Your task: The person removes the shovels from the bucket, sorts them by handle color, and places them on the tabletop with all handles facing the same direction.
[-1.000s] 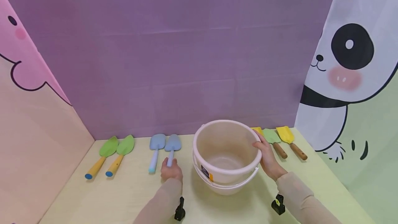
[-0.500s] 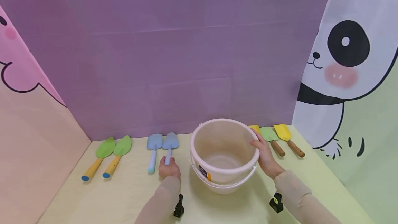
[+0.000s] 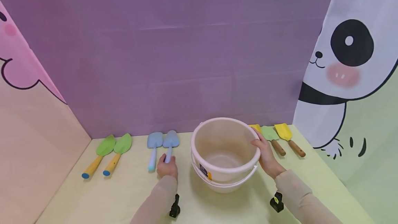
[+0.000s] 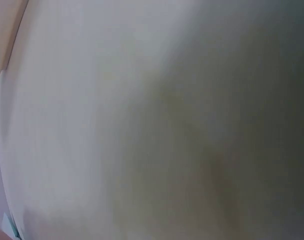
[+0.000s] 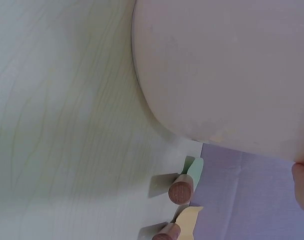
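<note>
In the head view, my left hand [image 3: 167, 167] holds the lower handle of a blue trowel [image 3: 171, 139], its blade pointing to the back wall. A second blue trowel [image 3: 154, 140] lies just left of it, apart from the hand. My right hand [image 3: 264, 153] grips the right rim of a pale pink bucket [image 3: 224, 170], thumb over the inside edge. The bucket leans toward me with its handle hanging at the front, and nothing shows inside. In the right wrist view, the bucket's wall [image 5: 227, 70] fills the upper right. The left wrist view shows mostly blurred tabletop.
Two green trowels with yellow handles [image 3: 117, 153] lie at the left. Behind the right hand are a green trowel [image 3: 269, 133], a yellow shovel [image 3: 283, 131] and a partly hidden yellow blade [image 3: 256, 127]. A purple wall [image 3: 186, 61] rises behind the table [image 3: 124, 196].
The held blue trowel has shifted slightly toward the back wall, and its blade now reaches past its neighbour's. My left hand has moved a little with it. The right hand keeps its grip on the bucket.
</note>
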`<state>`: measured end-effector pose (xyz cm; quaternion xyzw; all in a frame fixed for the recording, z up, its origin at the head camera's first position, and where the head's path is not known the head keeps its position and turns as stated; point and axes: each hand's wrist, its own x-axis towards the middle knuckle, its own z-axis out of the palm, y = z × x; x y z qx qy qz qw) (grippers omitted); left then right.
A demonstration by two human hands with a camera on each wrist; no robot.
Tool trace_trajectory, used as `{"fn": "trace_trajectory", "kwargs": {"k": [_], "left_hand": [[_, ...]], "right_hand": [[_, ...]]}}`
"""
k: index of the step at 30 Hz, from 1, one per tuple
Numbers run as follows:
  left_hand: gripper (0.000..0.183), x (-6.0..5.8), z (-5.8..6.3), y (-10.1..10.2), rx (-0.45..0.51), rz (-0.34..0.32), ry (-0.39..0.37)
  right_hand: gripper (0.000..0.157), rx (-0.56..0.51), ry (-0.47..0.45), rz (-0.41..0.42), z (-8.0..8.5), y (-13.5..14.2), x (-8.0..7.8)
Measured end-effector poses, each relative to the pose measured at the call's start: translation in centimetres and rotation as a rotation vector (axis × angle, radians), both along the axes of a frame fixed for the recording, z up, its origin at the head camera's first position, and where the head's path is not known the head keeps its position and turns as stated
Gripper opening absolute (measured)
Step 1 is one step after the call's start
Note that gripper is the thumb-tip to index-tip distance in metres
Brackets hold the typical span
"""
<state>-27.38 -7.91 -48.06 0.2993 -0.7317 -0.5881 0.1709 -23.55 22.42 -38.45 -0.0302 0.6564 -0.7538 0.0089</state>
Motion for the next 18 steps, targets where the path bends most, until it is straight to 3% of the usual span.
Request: {"fn": "trace_trajectory", "kwargs": {"k": [11, 15, 18], "left_hand": [[0.051, 0.5, -0.5, -0.8, -0.044, -0.052, 0.037], [0.055, 0.7, -0.6, -1.2, -0.068, -0.106, 0.042], [0.06, 0.8, -0.7, -1.5, -0.143, -0.188, 0.021]], "right_hand": [[0.061, 0.01, -0.002, 0.013, 0.0, -0.2, 0.2], [0.061, -0.001, -0.009, 0.011, 0.1, -0.1, 0.2], [0.061, -0.006, -0.007, 0.015, 0.2, 0.0, 0.2]]}}
